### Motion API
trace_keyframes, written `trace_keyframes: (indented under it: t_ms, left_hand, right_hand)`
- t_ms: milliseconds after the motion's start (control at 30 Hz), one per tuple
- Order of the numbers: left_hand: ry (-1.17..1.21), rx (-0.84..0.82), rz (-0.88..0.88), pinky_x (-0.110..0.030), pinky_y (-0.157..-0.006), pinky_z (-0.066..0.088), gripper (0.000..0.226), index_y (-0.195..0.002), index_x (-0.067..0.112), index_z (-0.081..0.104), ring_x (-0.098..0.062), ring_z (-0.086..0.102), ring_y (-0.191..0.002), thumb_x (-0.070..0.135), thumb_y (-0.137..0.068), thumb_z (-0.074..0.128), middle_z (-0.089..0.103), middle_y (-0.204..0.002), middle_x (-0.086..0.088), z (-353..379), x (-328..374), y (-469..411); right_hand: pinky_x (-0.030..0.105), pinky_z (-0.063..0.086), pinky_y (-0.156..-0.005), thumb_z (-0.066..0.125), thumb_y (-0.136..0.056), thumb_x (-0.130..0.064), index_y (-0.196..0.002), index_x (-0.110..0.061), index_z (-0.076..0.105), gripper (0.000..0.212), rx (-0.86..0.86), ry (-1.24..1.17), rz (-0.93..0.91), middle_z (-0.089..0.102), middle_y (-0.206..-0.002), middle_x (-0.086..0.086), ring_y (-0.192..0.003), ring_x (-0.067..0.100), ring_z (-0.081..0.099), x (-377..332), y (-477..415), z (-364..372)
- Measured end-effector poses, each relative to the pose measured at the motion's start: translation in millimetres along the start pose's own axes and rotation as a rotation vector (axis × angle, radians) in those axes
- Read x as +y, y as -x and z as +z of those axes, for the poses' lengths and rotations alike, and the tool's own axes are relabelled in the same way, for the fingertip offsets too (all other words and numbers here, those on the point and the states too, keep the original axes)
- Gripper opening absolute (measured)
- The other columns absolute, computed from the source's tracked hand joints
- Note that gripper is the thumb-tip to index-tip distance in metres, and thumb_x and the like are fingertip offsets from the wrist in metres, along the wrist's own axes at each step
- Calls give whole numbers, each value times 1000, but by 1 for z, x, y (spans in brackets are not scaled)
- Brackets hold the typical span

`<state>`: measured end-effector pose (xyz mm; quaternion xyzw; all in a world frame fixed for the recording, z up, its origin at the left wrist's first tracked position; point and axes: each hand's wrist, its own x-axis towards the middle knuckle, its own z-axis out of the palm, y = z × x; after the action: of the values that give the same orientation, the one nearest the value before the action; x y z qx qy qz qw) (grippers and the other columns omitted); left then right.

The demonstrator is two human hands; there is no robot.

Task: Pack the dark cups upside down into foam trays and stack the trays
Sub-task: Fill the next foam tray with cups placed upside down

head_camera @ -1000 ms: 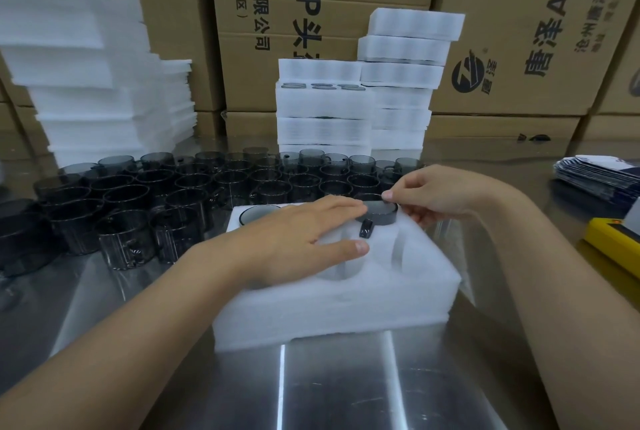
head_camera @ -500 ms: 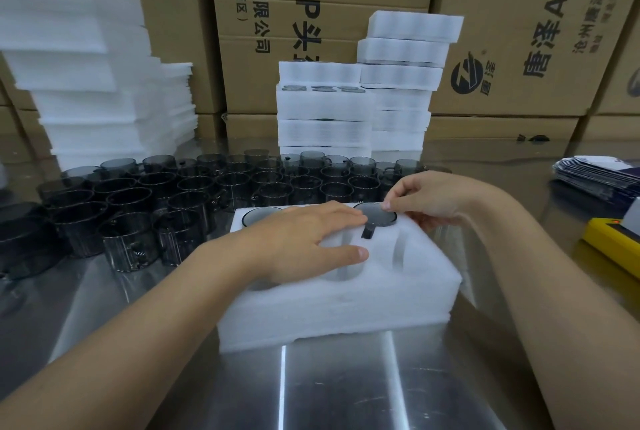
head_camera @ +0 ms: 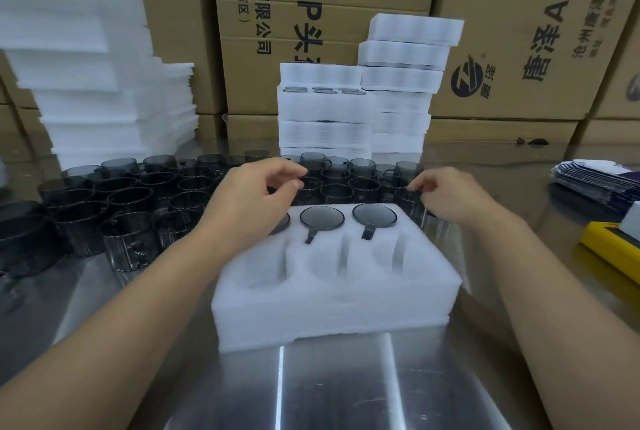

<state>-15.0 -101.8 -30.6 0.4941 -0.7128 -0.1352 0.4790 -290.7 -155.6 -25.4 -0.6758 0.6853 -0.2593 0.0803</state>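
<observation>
Foam tray sits mid-table on the steel table, long side toward the wearer. Back row holds three dark cups upside down: middle cup and right cup show flat bases and handles pointing forward; the left cup is mostly hidden behind the wrist. The three front pockets hold nothing.

Left hand hovers over the tray's back left corner, fingers loosely curled, thumb near the fingertips, nothing seen in them. Right hand is just past the back right corner, fingers curled, tips at the rim of an upright cup — whether they pinch it, cannot tell.

Loose cups stand upright in rows behind and left of the tray. Beyond them are stacks of filled trays, and a pile of bare foam at left. Cardboard boxes form the back wall. Yellow object at the right edge.
</observation>
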Motion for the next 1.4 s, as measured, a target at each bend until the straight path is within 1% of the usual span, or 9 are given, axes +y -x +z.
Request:
trace_keyframes:
  t_ms: [200,333,500,667,800,900,1067,1233,1400]
  left_hand:
    - [-73,61,-63,-31,-80,52,24,-88,40,68,-1,63,-86,19,-90,58,70,-85,19,-2,-5,-2]
    - [-61,45,-59,-24,-76,49,24,-85,40,68,-1,63,-86,18,-90,58,70,-83,18,-2,-6,-2]
    - [35,-3,-10,-6,-64,39,25,-87,39,68,11,60,-76,17,-92,58,70,-79,24,-2,-4,-1]
    - [128,-36,40,-2,-56,37,25,-89,36,70,12,57,-65,14,-92,58,71,-81,22,-1,-1,0]
    - [237,-1,65,-9,-57,42,27,-87,34,70,6,60,-67,11,-92,58,73,-82,18,0,2,2]
    - [365,45,63,-14,-64,48,28,-91,33,69,-3,67,-82,8,-93,56,74,-84,13,0,5,1]
    - [598,59,-107,-19,-54,53,16,-109,30,63,-16,73,-73,29,-95,55,73,-93,5,2,7,-3]
    - [620,-10,-214,-18,-57,54,12,-91,31,68,-16,73,-75,39,-90,60,67,-104,10,4,1,-5]
    - [566,-5,-245,-18,-58,54,10,-88,22,71,-15,73,-76,29,-89,64,72,-86,17,5,-7,-7]
  right_hand:
    - [21,41,-75,61,-83,-12,-106,-23,70,27,-81,87,-49,58,-101,-8,-89,12,54,1,1,2]
    - [29,48,-75,67,-83,-22,-83,-24,65,3,-91,165,-92,61,-98,-4,-88,17,58,-1,3,8]
    - [28,42,-66,61,-85,-15,-70,-25,56,18,-38,216,-65,63,-91,-1,-85,21,57,-7,7,2]
    - [31,38,-64,55,-83,-12,-87,-13,62,8,236,222,-108,61,-93,8,-85,28,52,-27,15,-20]
    - [28,37,-70,60,-88,-17,-91,-13,62,5,402,-54,-275,60,-88,2,-85,21,53,-52,28,-25]
    - [25,36,-69,64,-87,-17,-85,-16,60,5,381,-176,-442,58,-83,-5,-81,15,53,-72,41,-16]
    - [26,40,-81,65,-87,-17,-87,-17,60,5,303,-162,-642,60,-93,-1,-90,16,53,-86,48,6]
    - [18,26,-76,69,-85,-13,-88,-9,65,7,198,-104,-687,51,-89,-5,-89,12,40,-87,48,32]
    - [11,28,-76,72,-83,-16,-91,-13,67,10,177,-127,-691,50,-98,-8,-93,11,42,-85,47,39]
